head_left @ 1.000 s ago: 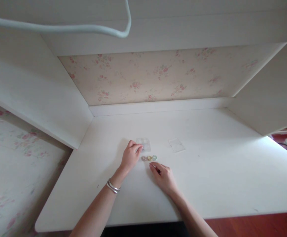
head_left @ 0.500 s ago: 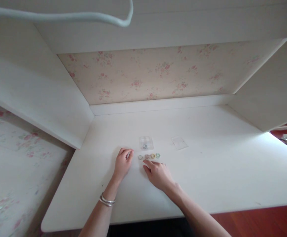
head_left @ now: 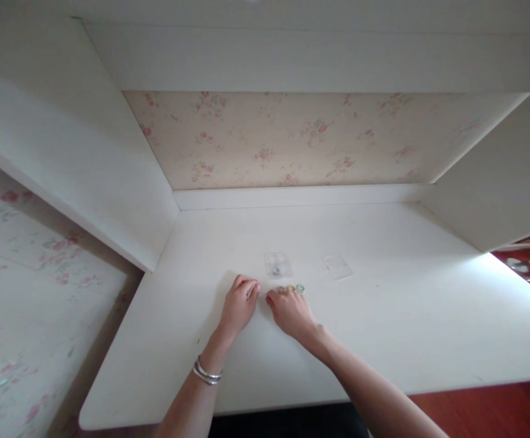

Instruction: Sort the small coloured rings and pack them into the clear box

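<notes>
A row of small coloured rings (head_left: 291, 288) lies on the white desk (head_left: 383, 328). Three of them show: yellowish, amber and green. My right hand (head_left: 292, 313) rests just in front of the row. Its fingertips cover the row's left end, and what lies under them is hidden. My left hand (head_left: 240, 305), with bangles on the wrist, sits close beside it on the left. Its fingers are curled in and nothing shows in them. Behind the rings stands a small clear box (head_left: 278, 265) with a dark bit inside.
A flat clear lid (head_left: 338, 266) lies to the right of the box. White panels wall the desk on the left (head_left: 87, 176) and right (head_left: 497, 182), with flowered wallpaper (head_left: 301, 140) at the back. A shelf runs overhead.
My left hand drew back from the clear box, and a fourth ring appeared at the row's left end. My right hand slid left and forward until its fingertips covered that ring.
</notes>
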Motion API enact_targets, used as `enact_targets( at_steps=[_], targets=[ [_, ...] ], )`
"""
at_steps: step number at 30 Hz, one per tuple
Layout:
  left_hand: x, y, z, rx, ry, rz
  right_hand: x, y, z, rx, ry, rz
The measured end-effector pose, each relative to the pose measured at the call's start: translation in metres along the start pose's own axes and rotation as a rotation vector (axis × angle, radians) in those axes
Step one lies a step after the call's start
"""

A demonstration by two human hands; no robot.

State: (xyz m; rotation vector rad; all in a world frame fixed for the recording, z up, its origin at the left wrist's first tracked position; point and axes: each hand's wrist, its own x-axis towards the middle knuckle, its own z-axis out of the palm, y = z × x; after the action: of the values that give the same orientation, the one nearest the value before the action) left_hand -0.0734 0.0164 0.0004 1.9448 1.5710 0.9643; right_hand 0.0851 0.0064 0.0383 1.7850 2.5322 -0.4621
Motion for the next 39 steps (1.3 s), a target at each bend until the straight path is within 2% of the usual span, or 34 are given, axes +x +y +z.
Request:
enact_targets(
  at_steps=[7, 15, 21, 25, 29, 35, 39],
  targets=[
    [-0.003, -0.002, -0.002, -0.001, -0.006, 0.009, -0.001, -0.001, -0.002, 0.018, 0.015, 0.009],
    [-0.004, -0.004, -0.002, -0.024, -0.007, 0.020, 0.022, 0.023, -0.022, 0.148, 0.164, 0.164],
    [-0.005, -0.006, -0.001, -0.022, 0.008, 0.034, 0.036, 0.038, -0.015, 0.227, 0.228, 0.102],
    [-0.005, -0.005, 0.000, -0.024, -0.018, 0.025, 0.025, 0.054, -0.010, 0.337, 0.341, 0.139],
    [-0.006, 0.006, 0.003, 0.021, -0.042, 0.035, 0.004, 0.070, -0.002, 0.466, 0.429, 0.172],
    [-0.007, 0.033, 0.014, 0.175, -0.150, 0.127, -0.022, 0.074, 0.019, 0.631, 0.459, 0.225],
    [-0.004, 0.043, 0.023, 0.293, -0.176, 0.181, -0.028, 0.073, 0.026, 0.702, 0.474, 0.229]
  ],
)
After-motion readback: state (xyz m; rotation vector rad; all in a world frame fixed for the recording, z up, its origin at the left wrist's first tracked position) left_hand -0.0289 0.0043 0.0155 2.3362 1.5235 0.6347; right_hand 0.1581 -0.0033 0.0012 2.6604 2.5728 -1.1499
